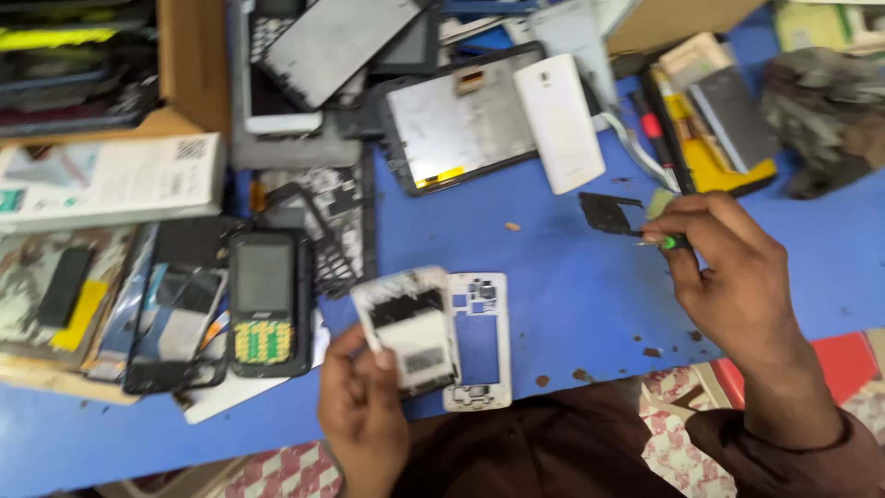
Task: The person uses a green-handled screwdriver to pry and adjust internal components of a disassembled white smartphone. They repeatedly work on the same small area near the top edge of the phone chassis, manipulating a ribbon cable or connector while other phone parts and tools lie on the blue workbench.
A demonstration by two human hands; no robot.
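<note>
Head view: left hand [364,406] clamps an opened white phone [410,332] (innards exposed) over the blue table [562,286], beside a white frame [479,341]; right hand [728,277] pinches a green-tipped tool [666,242] near a black part [606,212].

Counted two hands in shot, left hand [362,406] and right hand [728,277]. There was one keypad phone [267,300], one white back cover [559,122], one white mid frame [478,339], and one tablet screen [458,120]. Boxes: two cardboard ones [189,69], plus one flat white box [111,180].
</note>
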